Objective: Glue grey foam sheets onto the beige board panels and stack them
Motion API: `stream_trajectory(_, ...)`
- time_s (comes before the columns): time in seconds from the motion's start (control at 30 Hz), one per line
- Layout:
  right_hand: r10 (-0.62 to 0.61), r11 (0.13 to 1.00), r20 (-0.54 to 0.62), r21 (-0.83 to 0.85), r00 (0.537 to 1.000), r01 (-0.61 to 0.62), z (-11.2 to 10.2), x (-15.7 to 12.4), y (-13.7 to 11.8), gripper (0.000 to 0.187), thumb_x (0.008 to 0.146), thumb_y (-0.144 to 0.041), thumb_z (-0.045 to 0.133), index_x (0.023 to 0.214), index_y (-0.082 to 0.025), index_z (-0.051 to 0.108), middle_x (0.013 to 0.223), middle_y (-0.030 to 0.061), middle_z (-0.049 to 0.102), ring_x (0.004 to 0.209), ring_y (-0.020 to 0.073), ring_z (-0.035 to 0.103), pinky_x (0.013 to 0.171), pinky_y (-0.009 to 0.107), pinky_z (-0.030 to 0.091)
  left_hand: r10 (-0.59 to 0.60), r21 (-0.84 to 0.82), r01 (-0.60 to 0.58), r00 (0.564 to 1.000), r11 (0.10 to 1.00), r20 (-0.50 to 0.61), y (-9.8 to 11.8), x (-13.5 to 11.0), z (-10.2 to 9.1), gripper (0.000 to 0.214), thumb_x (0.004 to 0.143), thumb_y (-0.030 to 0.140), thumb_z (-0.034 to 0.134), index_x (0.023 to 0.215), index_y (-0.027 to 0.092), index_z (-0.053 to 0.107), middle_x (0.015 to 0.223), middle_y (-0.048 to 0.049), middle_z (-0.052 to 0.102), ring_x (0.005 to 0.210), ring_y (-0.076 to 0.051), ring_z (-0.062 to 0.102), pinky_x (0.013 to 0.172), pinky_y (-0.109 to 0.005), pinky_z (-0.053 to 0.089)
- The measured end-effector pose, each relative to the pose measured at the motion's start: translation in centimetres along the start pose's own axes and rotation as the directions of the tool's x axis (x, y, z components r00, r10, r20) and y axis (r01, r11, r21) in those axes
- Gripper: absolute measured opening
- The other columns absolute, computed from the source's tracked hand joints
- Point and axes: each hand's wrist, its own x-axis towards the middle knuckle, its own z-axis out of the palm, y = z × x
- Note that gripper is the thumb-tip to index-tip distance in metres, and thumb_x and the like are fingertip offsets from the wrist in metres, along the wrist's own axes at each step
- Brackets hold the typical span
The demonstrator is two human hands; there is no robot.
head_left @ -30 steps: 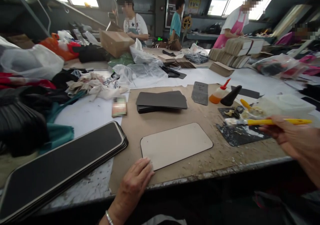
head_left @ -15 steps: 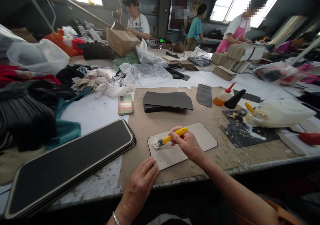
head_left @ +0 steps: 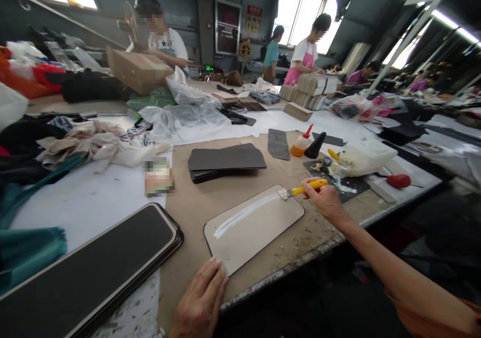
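Note:
My right hand (head_left: 322, 198) grips a yellow-handled paintbrush (head_left: 299, 190), its bristles loaded with white paste and touching the far right part of a beige board (head_left: 255, 230) with a dark edge. A white streak of paste (head_left: 244, 212) runs along the board's upper side to the brush. My left hand (head_left: 203, 295) lies with fingers stretched out, their tips at the board's near left corner. Behind the board sits a stack of dark grey panels (head_left: 227, 158). To the left is a pile of long black boards with beige borders (head_left: 101, 263).
At the right, a white plastic container (head_left: 370, 157) with paste lies on a smeared black sheet (head_left: 358, 188). Near it are a red-tipped glue bottle (head_left: 300, 145), a black cone-like object (head_left: 315, 145) and a red object (head_left: 398, 180). Several people stand across the table.
The brush in my right hand has swept from the board's left end to its right, leaving a white streak. My left hand stays at the near corner. The view has turned right.

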Motion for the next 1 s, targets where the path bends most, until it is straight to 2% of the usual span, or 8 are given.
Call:
stream_trajectory(0.1,-0.073,0.992,-0.005,-0.099,0.997,0.072,-0.4,-1.1,-0.6,0.025,0.078,-0.044,0.05,0.077,-0.02,0.056,0.082,0.0063,0.066,0.056,0.0177,0.064,0.054,0.029,0.05,-0.003,-0.011,0.003,1.0,1.0,0.0,-0.1,-0.2,0.0,0.023,0.085,0.015,0.048,0.103,0.018,0.062,0.103,-0.0066,0.067,0.1,-0.017,0.062,0.089,-0.026,0.051)
stream_trajectory(0.2,-0.175,0.976,0.044,-0.126,0.984,0.18,0.7,-3.3,-2.5,0.021,0.081,-0.041,0.048,0.078,-0.021,0.056,0.082,0.0057,0.065,0.064,0.0185,0.064,0.057,0.029,0.049,-0.021,-0.023,0.021,1.0,1.0,-0.01,0.0,-0.3,0.2,0.024,0.085,0.015,0.049,0.105,0.017,0.062,0.105,-0.0069,0.066,0.101,-0.018,0.062,0.089,-0.026,0.051)
stream_trajectory(0.33,-0.263,0.965,0.153,0.046,0.953,0.259,4.0,-7.6,-6.4,0.018,0.084,-0.038,0.047,0.08,-0.023,0.055,0.082,0.0045,0.063,0.073,0.0188,0.063,0.06,0.029,0.05,-0.04,-0.031,0.039,0.999,0.999,-0.019,0.1,-0.3,0.3,0.022,0.085,0.016,0.049,0.103,0.016,0.061,0.103,-0.0079,0.066,0.099,-0.018,0.062,0.087,-0.027,0.052)
stream_trajectory(0.53,-0.3,0.924,0.299,0.326,0.906,0.198,7.2,-13.1,-11.1,0.014,0.085,-0.036,0.048,0.078,-0.026,0.055,0.081,0.0024,0.062,0.075,0.0173,0.062,0.059,0.028,0.05,-0.001,0.02,0.002,0.999,1.0,-0.039,0.3,0.0,0.0,0.018,0.086,0.017,0.048,0.098,0.014,0.061,0.097,-0.0099,0.066,0.094,-0.018,0.063,0.083,-0.028,0.054)
stream_trajectory(0.67,-0.231,0.944,0.279,0.297,0.932,0.145,6.0,-12.3,-9.3,0.018,0.083,-0.04,0.049,0.079,-0.023,0.056,0.078,0.0024,0.062,0.064,0.0162,0.062,0.058,0.028,0.05,-0.028,0.011,0.028,0.998,1.0,-0.048,0.5,0.1,-0.2,0.016,0.087,0.018,0.048,0.095,0.015,0.061,0.093,-0.0084,0.065,0.091,-0.018,0.063,0.082,-0.03,0.054)
stream_trajectory(0.8,-0.069,0.991,0.108,0.125,0.992,0.056,2.6,-8.7,-4.5,0.025,0.078,-0.047,0.052,0.077,-0.022,0.054,0.075,0.0038,0.063,0.056,0.0181,0.063,0.055,0.03,0.05,-0.038,0.003,0.038,0.999,0.999,-0.038,0.6,0.1,-0.3,0.016,0.087,0.019,0.048,0.096,0.015,0.061,0.095,-0.0082,0.064,0.093,-0.019,0.062,0.082,-0.032,0.054)
stream_trajectory(0.9,0.034,0.999,-0.017,-0.015,0.999,-0.034,-0.3,-6.4,-1.4,0.025,0.076,-0.047,0.052,0.079,-0.022,0.054,0.072,0.0042,0.063,0.058,0.0211,0.065,0.057,0.032,0.05,-0.046,-0.008,0.046,0.998,0.999,-0.047,0.7,0.1,-0.3,0.016,0.087,0.019,0.047,0.095,0.016,0.061,0.093,-0.0072,0.064,0.092,-0.018,0.062,0.083,-0.031,0.053)
stream_trajectory(1.0,0.025,0.993,-0.086,-0.116,0.996,-0.035,-2.0,-5.8,-0.1,0.023,0.077,-0.044,0.05,0.079,-0.022,0.054,0.073,0.0049,0.064,0.06,0.0219,0.065,0.059,0.033,0.05,-0.037,-0.007,0.037,0.998,0.999,-0.053,0.8,0.2,-0.3,0.016,0.087,0.018,0.047,0.094,0.015,0.061,0.092,-0.0074,0.064,0.091,-0.018,0.062,0.082,-0.032,0.053)
